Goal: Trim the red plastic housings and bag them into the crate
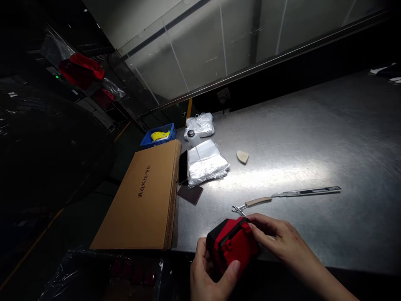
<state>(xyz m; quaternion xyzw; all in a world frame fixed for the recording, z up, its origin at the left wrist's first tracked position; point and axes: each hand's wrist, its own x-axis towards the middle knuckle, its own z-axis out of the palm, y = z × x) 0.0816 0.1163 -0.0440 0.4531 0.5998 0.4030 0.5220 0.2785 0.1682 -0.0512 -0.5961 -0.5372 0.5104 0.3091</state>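
Observation:
A red and black plastic housing (pixel 241 246) is held tilted at the front edge of the metal table. My left hand (pixel 213 278) grips it from below and the left, thumb pressed on the red side. My right hand (pixel 278 236) pinches its upper right edge between thumb and fingers, near a small red tab. Whether a small part sits between those fingertips is hidden. Just beyond the housing lie a pair of tan-handled cutters (pixel 258 202) with their metal jaws towards the left, and a slim utility knife (pixel 307 192).
Flattened cardboard boxes (pixel 140 200) are stacked on the left. Beside them are a phone (pixel 183 167), a dark square sheet (pixel 190 194), plastic bags (pixel 206 161), a bottle (pixel 193 138) and a blue bin (pixel 159 134). A pale wedge (pixel 242 156) lies mid-table. Plastic lines a container (pixel 103 271) below left.

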